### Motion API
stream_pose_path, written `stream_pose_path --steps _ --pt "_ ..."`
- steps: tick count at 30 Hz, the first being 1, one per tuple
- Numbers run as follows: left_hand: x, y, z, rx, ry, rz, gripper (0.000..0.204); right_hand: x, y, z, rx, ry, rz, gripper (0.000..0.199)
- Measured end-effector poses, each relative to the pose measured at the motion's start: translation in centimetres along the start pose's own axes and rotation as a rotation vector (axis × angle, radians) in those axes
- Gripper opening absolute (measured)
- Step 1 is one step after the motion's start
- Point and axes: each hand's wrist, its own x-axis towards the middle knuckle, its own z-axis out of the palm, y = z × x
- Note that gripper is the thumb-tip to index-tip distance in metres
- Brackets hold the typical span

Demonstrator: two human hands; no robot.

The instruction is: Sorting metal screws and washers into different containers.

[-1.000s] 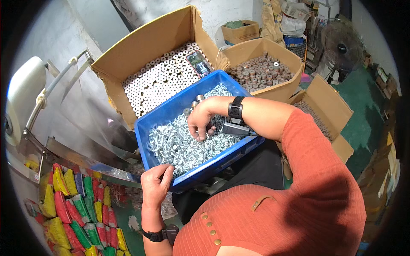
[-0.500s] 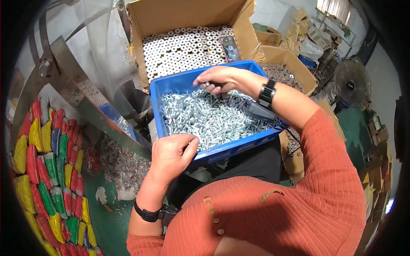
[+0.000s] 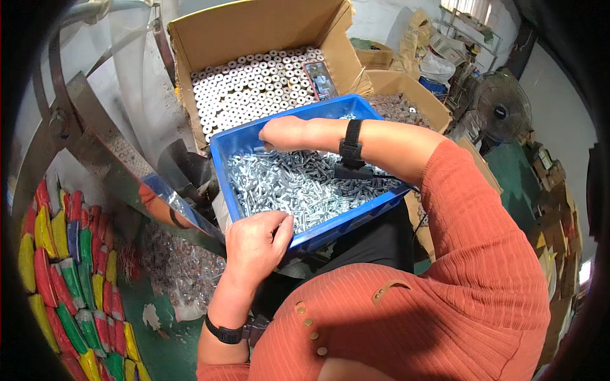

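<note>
A blue plastic tub (image 3: pixel 305 238) stands over my lap, filled with a loose heap of small silver metal fasteners (image 3: pixel 298 190). Over the far left part of the heap, my right hand (image 3: pixel 284 133) is curled closed with its knuckles up. A small silver piece shows just below its fingertips, but whether they hold it I cannot make out. My left hand (image 3: pixel 254 246) is closed at the tub's near left corner, thumb along the curled fingers. Whatever it grips is hidden beneath it.
Behind the tub, an open cardboard box (image 3: pixel 254 32) holds rows of white round pieces (image 3: pixel 248 95) and a phone (image 3: pixel 320 80). A metal chute (image 3: pixel 114 146) slants down at left, above stacked coloured mesh bundles (image 3: pixel 70 273). Another carton (image 3: pixel 397 82) and a fan (image 3: pixel 502 109) are at right.
My right hand has moved left and slightly down over the heap, turning knuckles up; a small metal piece showed in its fingers before. My left hand stays at the corner. The view has shifted.
</note>
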Motion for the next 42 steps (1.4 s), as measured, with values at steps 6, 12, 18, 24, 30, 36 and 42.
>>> stream_pose_path --steps 6,12,18,24,30,36,42 --pt "0.4 0.5 0.0 0.025 -0.043 -0.035 0.016 1.9 -2.4 -3.8 0.798 -0.032 0.188 0.036" --pt "0.2 0.9 0.2 0.087 -0.033 -0.035 0.017 6.9 -8.3 -8.4 0.909 0.129 0.032 0.030" --pt "0.1 1.0 0.0 0.066 -0.044 -0.101 0.012 -0.2 -1.4 -6.1 1.417 0.186 -0.116 0.039" --pt "0.2 0.2 1.1 -0.013 -0.024 -0.138 0.011 -21.4 15.8 0.1 1.450 0.647 0.417 0.036" --pt "0.1 -0.3 1.7 0.027 -0.052 -0.105 0.020 -43.4 24.9 17.8 1.077 0.396 0.818 0.022" --pt "1.4 1.9 1.6 0.187 -0.121 0.018 0.020 -43.9 20.5 31.8 0.291 -0.172 1.052 0.028" --pt "-0.4 -0.5 1.2 0.165 -0.061 -0.120 0.021 -39.2 19.2 34.1 0.295 -0.106 1.081 0.023"
